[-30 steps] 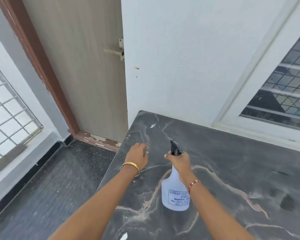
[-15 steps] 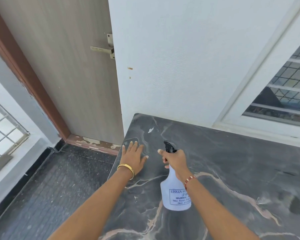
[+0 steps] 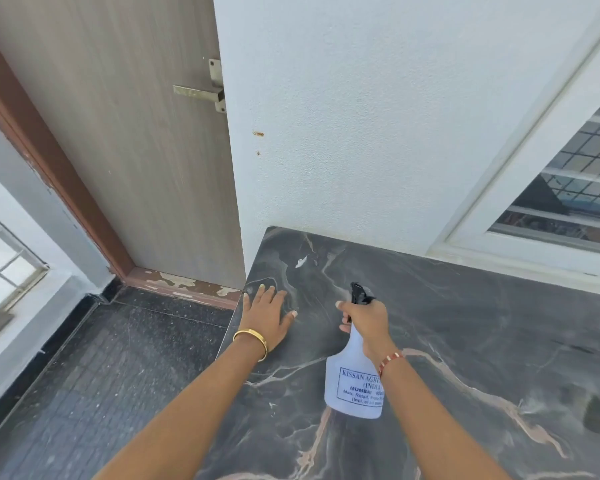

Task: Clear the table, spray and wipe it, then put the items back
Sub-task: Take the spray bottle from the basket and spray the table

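Head cam, looking down at the far left corner of the table [image 3: 465, 334]: dark marble top with pale tan and white veins, butted against a white textured wall [image 3: 378, 116].

My right hand [image 3: 368, 323] has the spray bottle [image 3: 352, 382] by the neck: fingers curled round it just under the black trigger head [image 3: 359, 294], index finger extended forward past the head. Can't tell whether the trigger is being squeezed; no mist visible. Bottle is pale, translucent white, printed label facing me, text partly hidden by my wrist. It hangs tilted, base toward me, nozzle pointing away toward the corner. Whether the base touches the marble I can't tell. Red and white thread band [image 3: 390, 362] on that wrist.

My left hand [image 3: 269, 317] lies flat on the tabletop near the left edge, palm down, fingers straight and slightly spread, holding nothing. Gold bangle [image 3: 252, 341] on that wrist. The two hands are near each other, not touching.

On the marble: small white fleck [image 3: 301, 262] near the back corner, ahead of both hands; a dark blotch [image 3: 596, 414] at far right.

Left of the table: dark tiled floor [image 3: 101, 375], a grey wood-grain door [image 3: 118, 133] with a metal lever handle [image 3: 201, 91], brown frame [image 3: 49, 161] with chipped paint along the threshold. White-framed window [image 3: 568, 188] with a grille in the wall at right, above the back edge of the table. Another grilled window [image 3: 4, 265] at the far left.
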`<state>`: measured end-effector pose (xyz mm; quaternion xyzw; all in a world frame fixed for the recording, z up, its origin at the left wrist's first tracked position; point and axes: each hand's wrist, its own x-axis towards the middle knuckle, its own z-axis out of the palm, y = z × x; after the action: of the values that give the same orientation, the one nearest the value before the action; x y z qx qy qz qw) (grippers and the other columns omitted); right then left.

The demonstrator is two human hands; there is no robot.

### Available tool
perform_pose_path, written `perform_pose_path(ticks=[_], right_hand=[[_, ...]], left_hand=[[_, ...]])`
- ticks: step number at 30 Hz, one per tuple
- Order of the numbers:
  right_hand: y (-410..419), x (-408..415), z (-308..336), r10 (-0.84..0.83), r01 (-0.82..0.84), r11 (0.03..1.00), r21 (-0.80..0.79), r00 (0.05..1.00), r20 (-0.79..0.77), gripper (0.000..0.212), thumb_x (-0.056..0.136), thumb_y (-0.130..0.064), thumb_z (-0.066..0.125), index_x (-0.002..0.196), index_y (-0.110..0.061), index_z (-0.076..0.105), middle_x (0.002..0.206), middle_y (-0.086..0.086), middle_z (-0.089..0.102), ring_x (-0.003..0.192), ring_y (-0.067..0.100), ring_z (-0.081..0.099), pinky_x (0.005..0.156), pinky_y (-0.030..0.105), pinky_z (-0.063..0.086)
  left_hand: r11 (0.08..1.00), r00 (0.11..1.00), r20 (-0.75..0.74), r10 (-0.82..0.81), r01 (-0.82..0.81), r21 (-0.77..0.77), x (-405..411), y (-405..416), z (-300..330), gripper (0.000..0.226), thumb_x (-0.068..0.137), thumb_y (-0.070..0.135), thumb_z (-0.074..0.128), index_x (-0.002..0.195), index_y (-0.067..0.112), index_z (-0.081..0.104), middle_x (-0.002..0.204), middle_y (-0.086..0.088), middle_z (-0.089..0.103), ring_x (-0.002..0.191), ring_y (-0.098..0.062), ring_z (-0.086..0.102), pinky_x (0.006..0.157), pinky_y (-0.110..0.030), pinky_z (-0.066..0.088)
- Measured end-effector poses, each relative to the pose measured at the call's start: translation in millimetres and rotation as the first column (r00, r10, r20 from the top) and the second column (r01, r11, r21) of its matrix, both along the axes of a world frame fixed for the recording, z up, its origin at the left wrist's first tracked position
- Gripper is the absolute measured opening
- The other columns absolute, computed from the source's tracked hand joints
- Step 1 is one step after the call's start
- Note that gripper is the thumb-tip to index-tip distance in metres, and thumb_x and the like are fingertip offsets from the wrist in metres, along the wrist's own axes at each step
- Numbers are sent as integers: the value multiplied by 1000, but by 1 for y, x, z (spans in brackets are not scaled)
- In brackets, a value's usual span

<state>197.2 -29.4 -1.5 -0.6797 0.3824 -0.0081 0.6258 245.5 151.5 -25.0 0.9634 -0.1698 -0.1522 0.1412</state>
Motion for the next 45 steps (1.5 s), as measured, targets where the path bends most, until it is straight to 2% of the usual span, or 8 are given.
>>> perform_pose_path(ticks=[5, 13, 19, 26, 32, 37, 41, 45], right_hand=[[-37, -26, 6, -176, 172, 975, 140, 984, 10, 14, 80, -12, 70, 74, -5, 60, 62, 8, 56, 55, 19, 53, 46, 25, 46], [-124, -85, 24, -404, 401, 913, 72, 914, 31, 23, 77, -24, 76, 76, -8, 59, 63, 8, 58, 53, 17, 54, 45, 25, 45], [-167, -102, 23, -339, 338, 940, -47, 941, -15, 25, 76, -21, 73, 66, -10, 53, 55, 9, 48, 44, 18, 41, 41, 21, 35], [-198, -114, 15, -362, 361, 929, 81, 932, -12, 17, 78, -14, 69, 68, -7, 57, 58, 9, 53, 48, 20, 47, 42, 22, 38], [-245, -149, 14, -584, 552, 772, 315, 811, 12, 20, 81, -11, 70, 68, -6, 57, 59, 8, 54, 45, 16, 51, 45, 23, 45], [-305, -178, 28, -631, 599, 750, 280, 775, 33, 23, 79, -14, 73, 66, -7, 56, 59, 8, 52, 50, 19, 47, 53, 28, 45], [-364, -209, 32, -725, 681, 660, 317, 687, 35, 26, 79, -5, 71, 64, -8, 49, 58, 6, 45, 48, 16, 38, 42, 23, 35], [-402, -229, 29, -728, 694, 653, 303, 685, 1, 31, 80, -3, 68, 60, -9, 45, 56, 6, 41, 47, 16, 36, 36, 16, 33]], left_hand=[[998, 998, -5, -58, 58, -29, -3, -22, -1, 54, 96, 44, 31, 144, 19, 26, 156, -3, 21, 147, -23, 7, 119, -48, 1], [966, 968, -4, -251, 251, -60, -27, -105, 6, 54, 96, 42, 31, 144, 19, 24, 155, -4, 22, 147, -23, 6, 119, -47, 1], [935, 936, 5, -353, 353, -31, -58, -164, 11, 55, 96, 45, 30, 144, 20, 24, 155, -4, 22, 147, -23, 6, 120, -47, 1], [948, 948, -13, -317, 317, -25, -79, -207, 17, 53, 96, 44, 31, 144, 21, 24, 155, -2, 23, 147, -22, 6, 119, -45, 2], [945, 945, -29, -326, 325, -32, -97, -252, 13, 52, 96, 43, 32, 143, 21, 27, 153, -1, 26, 147, -21, 7, 120, -45, 3], [921, 921, -24, -388, 387, -34, -118, -307, 15, 52, 96, 44, 31, 143, 22, 28, 153, -1, 27, 147, -21, 8, 120, -45, 3], [899, 899, -13, -437, 436, -42, -139, -348, 20, 50, 96, 43, 32, 141, 22, 30, 152, 0, 29, 147, -21, 9, 119, -44, 4], [888, 889, -10, -458, 458, -39, -154, -374, 19, 50, 96, 43, 31, 141, 22, 30, 151, 1, 30, 147, -21, 10, 119, -44, 4]])
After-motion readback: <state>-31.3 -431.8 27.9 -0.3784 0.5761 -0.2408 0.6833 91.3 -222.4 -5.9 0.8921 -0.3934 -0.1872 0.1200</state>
